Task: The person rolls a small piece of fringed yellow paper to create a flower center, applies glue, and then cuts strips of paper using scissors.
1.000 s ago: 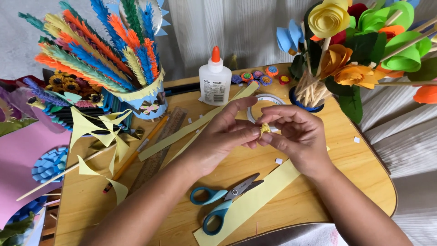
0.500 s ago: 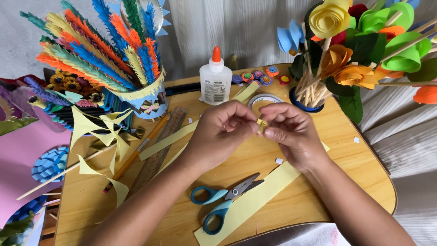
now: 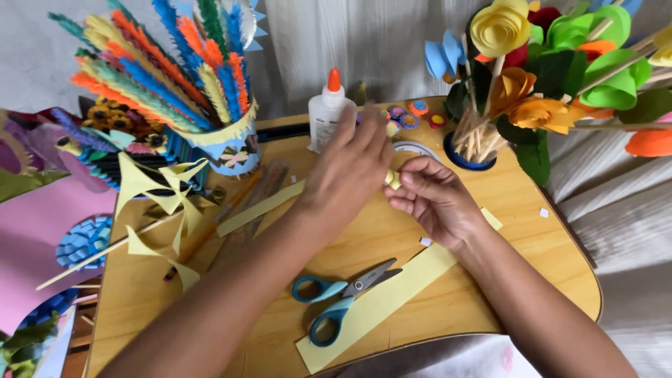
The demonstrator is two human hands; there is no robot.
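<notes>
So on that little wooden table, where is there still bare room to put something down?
The table is bare at its right end, between the right hand and the rim, save two paper scraps. Another patch lies left of the scissors, toward the near edge. The back is crowded: glue bottle, flower cup, feather cup, yellow cut-outs.

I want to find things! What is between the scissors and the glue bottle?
In the head view, the left hand lies between the scissors and the glue bottle, with bare table below it.
</notes>
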